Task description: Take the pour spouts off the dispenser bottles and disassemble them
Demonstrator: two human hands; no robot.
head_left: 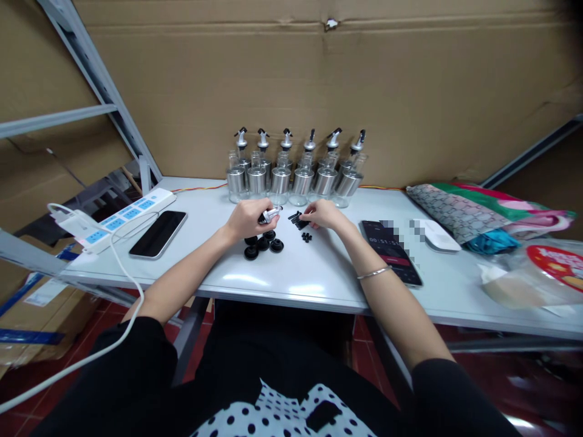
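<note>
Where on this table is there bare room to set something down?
Bare tabletop runs along the near edge, between the dark phone and the timer phone, in front of both hands. Crowded: the bottle row at the back, the black caps under the left hand, and the bags on the right.

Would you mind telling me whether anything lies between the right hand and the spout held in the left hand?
Nothing visible does: the right hand, holding a small black part, sits just beside the spout in the left hand.
</note>
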